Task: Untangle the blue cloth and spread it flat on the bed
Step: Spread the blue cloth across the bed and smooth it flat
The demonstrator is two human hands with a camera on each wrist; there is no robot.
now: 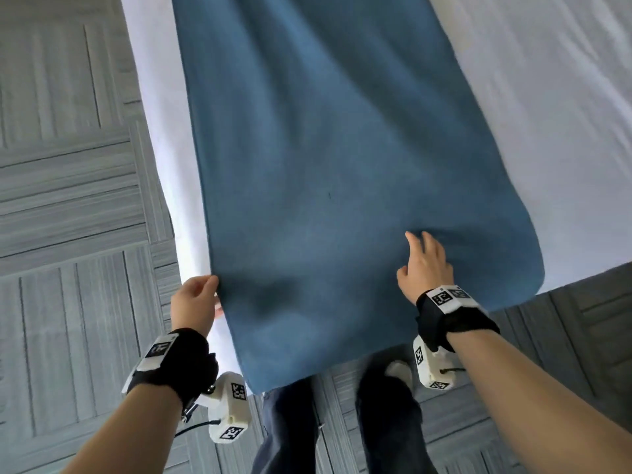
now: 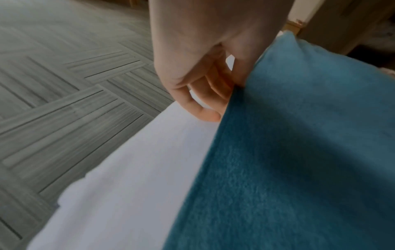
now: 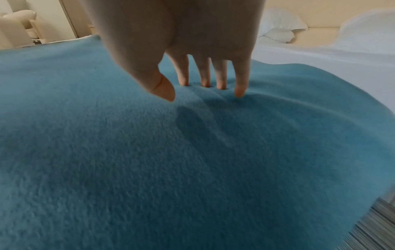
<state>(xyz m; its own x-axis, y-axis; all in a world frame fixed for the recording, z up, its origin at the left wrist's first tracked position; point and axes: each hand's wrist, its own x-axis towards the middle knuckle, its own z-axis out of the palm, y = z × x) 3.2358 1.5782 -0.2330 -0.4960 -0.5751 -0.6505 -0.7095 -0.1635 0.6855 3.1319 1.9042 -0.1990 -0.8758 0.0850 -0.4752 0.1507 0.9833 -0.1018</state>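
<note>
Left hand (image 1: 193, 299) is pinching the blue fleece cloth's (image 1: 342, 172) edge; right hand (image 1: 425, 266), grip released, is pressing straight fingertips (image 3: 239, 91) into it. White-sheeted bed (image 1: 547, 114) is lying beneath, grey patterned floor (image 1: 68, 165) alongside.

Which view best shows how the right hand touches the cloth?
The right wrist view: the right hand has straight fingertips pressing into the cloth, dimpling it. The head view shows the hand from behind, fingertips hidden. The left wrist view shows only the left hand at the cloth's edge.
</note>
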